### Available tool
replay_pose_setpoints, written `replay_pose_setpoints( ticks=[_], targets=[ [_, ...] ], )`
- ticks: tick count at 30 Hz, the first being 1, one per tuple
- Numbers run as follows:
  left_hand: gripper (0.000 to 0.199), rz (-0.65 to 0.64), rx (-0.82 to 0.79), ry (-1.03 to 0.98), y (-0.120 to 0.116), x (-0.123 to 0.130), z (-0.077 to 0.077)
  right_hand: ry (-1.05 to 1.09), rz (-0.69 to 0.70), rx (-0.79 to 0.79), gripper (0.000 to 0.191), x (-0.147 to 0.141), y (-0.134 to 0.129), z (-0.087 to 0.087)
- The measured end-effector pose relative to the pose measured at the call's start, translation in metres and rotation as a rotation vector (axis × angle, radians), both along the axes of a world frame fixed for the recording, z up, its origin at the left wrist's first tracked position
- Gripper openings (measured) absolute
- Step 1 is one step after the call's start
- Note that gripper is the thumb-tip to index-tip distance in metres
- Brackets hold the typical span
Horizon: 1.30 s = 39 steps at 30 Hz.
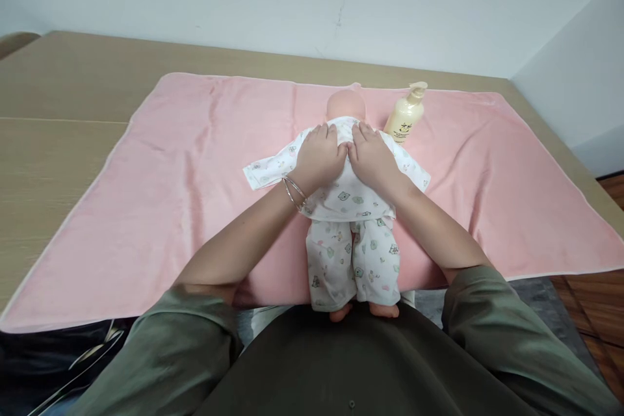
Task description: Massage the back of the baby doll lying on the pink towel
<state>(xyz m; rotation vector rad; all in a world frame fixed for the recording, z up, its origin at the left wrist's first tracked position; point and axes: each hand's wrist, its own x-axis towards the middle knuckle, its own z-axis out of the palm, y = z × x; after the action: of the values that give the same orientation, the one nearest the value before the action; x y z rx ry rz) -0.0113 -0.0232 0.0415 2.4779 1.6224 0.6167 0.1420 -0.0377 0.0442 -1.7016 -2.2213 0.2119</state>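
A baby doll in a white patterned top and trousers lies on a pink cloth, its bald head at the far end and its bare feet near my body. No facial features show on the head. My left hand rests flat on the left of the doll's upper back, fingers pointing away from me. Flat on the right side lies my right hand, and the two thumbs meet at the middle. Neither hand holds anything. The doll's sleeves spread out to both sides.
A cream pump bottle stands on the cloth to the right of the doll's head. The cloth covers much of a wooden table, with a white wall behind it. A chair back shows at the far left.
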Motion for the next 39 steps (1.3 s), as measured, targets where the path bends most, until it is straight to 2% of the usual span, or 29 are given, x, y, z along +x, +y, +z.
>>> replay_pose_setpoints(
  ticks=[4, 8, 11, 14, 17, 21, 25, 30, 34, 39],
  targets=[
    [0.049, 0.006, -0.026, 0.033, 0.008, -0.005, 0.002, -0.017, 0.077, 0.042, 0.058, -0.01, -0.01, 0.0],
    [0.055, 0.017, 0.058, 0.059, 0.001, -0.003, -0.003, 0.027, 0.119, -0.014, 0.059, 0.0, 0.004, 0.001],
    [0.059, 0.007, 0.09, 0.096, -0.009, 0.001, -0.005, 0.057, 0.086, -0.057, 0.061, 0.01, 0.017, 0.001],
    [0.058, -0.004, 0.086, 0.108, -0.014, 0.002, -0.001, 0.031, 0.038, -0.058, 0.062, 0.01, 0.018, 0.001],
    [0.051, -0.013, 0.023, 0.108, -0.011, 0.0, 0.009, -0.031, 0.016, -0.019, 0.062, 0.004, 0.009, 0.002],
    [0.043, 0.005, -0.138, 0.102, 0.002, -0.007, 0.023, -0.114, 0.031, 0.034, 0.06, -0.007, -0.009, 0.005],
    [0.042, 0.019, -0.199, 0.083, 0.008, -0.01, 0.029, -0.141, 0.057, 0.066, 0.058, -0.014, -0.018, 0.007],
    [0.047, 0.026, -0.092, 0.145, -0.007, 0.0, 0.02, -0.072, 0.098, -0.036, 0.059, -0.004, -0.004, 0.012],
    [0.05, 0.065, 0.009, 0.169, -0.021, 0.011, 0.01, -0.013, -0.002, -0.109, 0.066, 0.004, 0.009, 0.011],
    [0.046, 0.042, 0.001, 0.167, -0.018, 0.007, 0.016, -0.071, -0.072, -0.064, 0.067, -0.002, 0.003, 0.006]
  ],
)
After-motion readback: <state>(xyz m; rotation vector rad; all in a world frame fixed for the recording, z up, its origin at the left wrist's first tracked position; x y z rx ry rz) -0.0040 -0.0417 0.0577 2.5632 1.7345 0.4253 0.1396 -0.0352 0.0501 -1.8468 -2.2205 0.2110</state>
